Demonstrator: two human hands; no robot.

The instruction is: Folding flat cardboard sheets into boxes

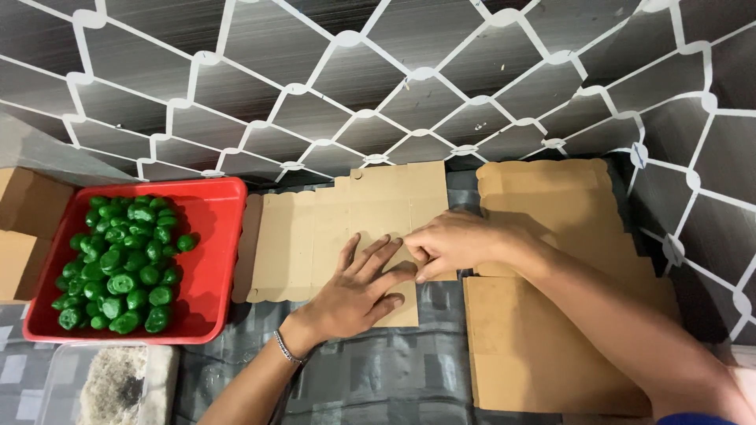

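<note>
While the left hand [358,291] lies flat, fingers spread, on a flat brown cardboard blank [339,236], the right hand [453,244] pinches a small flap of that blank just beside the left fingertips. Both rest on a dark grey surface [378,370]. Right of the fingers lies a stack of similar cardboard blanks [551,330]. Well to the left sits a red tray [216,228] of small green pieces [122,264], with brown boxes [27,228] beyond it.
</note>
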